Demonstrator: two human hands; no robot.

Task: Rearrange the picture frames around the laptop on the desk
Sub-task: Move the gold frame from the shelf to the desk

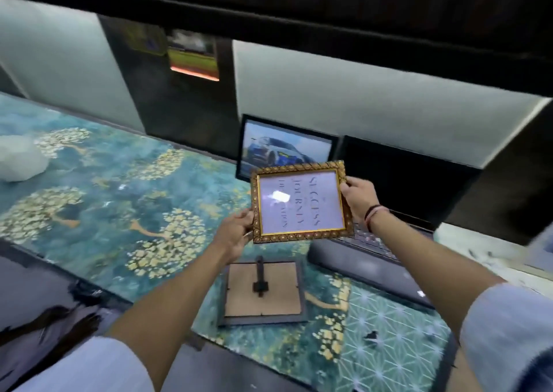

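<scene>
At the far left of the counter (pixel 89 182), which wears a teal covering printed with pale gold trees, lies a white lumpy object (pixel 18 159), too blurred to name. Nearer the middle, the left hand (pixel 236 230) has its grip pinching the lower left edge of the gold ornate frame (pixel 299 201), which is held in the air above the counter, its glass facing up and its lettering turned sideways. Directly below it a dark frame (pixel 263 291) lies face down, brown backing and stand leg showing. Behind, a black frame with a car picture (pixel 287 149) stands upright against the wall. The right hand (pixel 359 197), grip closed on the frame's upper right edge, has a band at the wrist. Under it sits the open laptop (pixel 389 257), screen dark.

To set the gold frame down well, the person would likely turn it upright so the text reads level, open its rear stand, and choose a spot beside the laptop clear of the face-down frame. The glass catches glare, so edge holds suit it.

Above, a dark shelf overhangs pale wall panels, with a small blurred picture on a dark strip.
</scene>
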